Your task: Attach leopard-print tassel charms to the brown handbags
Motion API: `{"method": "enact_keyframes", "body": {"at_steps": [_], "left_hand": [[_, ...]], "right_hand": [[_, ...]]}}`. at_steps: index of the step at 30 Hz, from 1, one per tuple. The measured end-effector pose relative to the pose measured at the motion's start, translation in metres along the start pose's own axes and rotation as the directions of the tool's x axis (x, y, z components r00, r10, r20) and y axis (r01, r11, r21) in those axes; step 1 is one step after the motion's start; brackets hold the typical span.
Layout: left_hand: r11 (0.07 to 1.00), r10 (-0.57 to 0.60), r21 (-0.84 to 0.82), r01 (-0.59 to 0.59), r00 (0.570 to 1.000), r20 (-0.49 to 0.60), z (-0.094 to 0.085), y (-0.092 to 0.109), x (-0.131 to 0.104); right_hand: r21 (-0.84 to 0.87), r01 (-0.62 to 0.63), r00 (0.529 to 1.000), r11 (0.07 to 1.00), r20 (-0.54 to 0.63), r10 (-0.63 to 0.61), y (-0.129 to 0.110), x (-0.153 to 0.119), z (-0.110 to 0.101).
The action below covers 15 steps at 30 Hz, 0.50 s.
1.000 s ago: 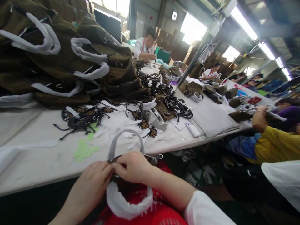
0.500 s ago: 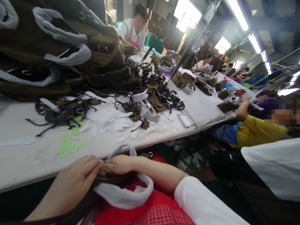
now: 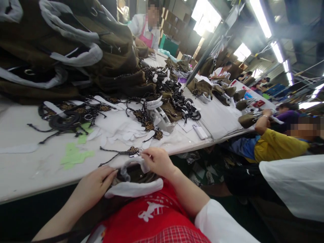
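On my lap, against the red apron, rests an olive-brown bag (image 3: 138,174), its opening facing up and partly hidden by my hands. Its handles are wrapped in white; one white-wrapped handle (image 3: 136,189) lies across the near side. My left hand (image 3: 97,182) is closed on the bag's left edge. Over the bag's far right side, my right hand (image 3: 159,163) pinches the metal clasp end of a leopard-print charm (image 3: 133,151). The charm's dark braided cords trail left onto the table edge.
Olive bags with white-wrapped handles are piled on the table's left (image 3: 113,47). Black straps (image 3: 65,119), more leopard-print charms (image 3: 149,126), white paper pieces, green scraps (image 3: 76,157) and a tape dispenser (image 3: 160,116) lie about. A co-worker in yellow (image 3: 280,145) sits at right.
My right hand has moved right and up from beside my left hand, and the leopard-print charm now shows at its fingertips. The bag's opening is more visible. My left hand stays on the edge.
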<state>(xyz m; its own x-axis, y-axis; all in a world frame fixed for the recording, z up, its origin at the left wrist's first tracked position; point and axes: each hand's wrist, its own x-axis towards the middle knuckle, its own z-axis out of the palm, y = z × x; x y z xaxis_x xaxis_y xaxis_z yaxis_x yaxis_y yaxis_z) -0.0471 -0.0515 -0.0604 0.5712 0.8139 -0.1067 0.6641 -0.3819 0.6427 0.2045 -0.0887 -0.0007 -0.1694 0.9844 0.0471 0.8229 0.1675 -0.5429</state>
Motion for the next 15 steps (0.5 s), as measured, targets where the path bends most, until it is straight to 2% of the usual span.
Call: {"method": "enact_keyframes", "body": {"at_steps": [2,5,9,11,15], "left_hand": [[1.000,-0.001,0.007,0.001,1.000,-0.001,0.000,0.001,-0.001],[1.000,0.003,0.007,-0.003,1.000,-0.002,0.000,0.001,-0.004],[1.000,-0.018,0.016,0.018,1.000,-0.003,0.001,0.000,-0.006],[0.999,-0.024,0.021,0.024,1.000,-0.004,0.001,0.000,-0.005],[0.999,-0.017,0.029,0.018,1.000,-0.015,0.001,0.000,-0.004]], "right_hand": [[-0.061,-0.116,0.992,0.991,-0.062,0.112,0.017,0.004,-0.005],[-0.198,-0.206,0.978,0.958,-0.007,0.209,0.039,0.007,-0.007],[-0.352,-0.130,0.970,0.927,0.149,0.193,0.053,0.003,0.001],[-0.399,-0.083,0.974,0.913,0.163,0.160,0.056,0.001,0.008],[-0.425,-0.084,0.977,0.901,0.145,0.159,0.064,0.003,0.018]]}}
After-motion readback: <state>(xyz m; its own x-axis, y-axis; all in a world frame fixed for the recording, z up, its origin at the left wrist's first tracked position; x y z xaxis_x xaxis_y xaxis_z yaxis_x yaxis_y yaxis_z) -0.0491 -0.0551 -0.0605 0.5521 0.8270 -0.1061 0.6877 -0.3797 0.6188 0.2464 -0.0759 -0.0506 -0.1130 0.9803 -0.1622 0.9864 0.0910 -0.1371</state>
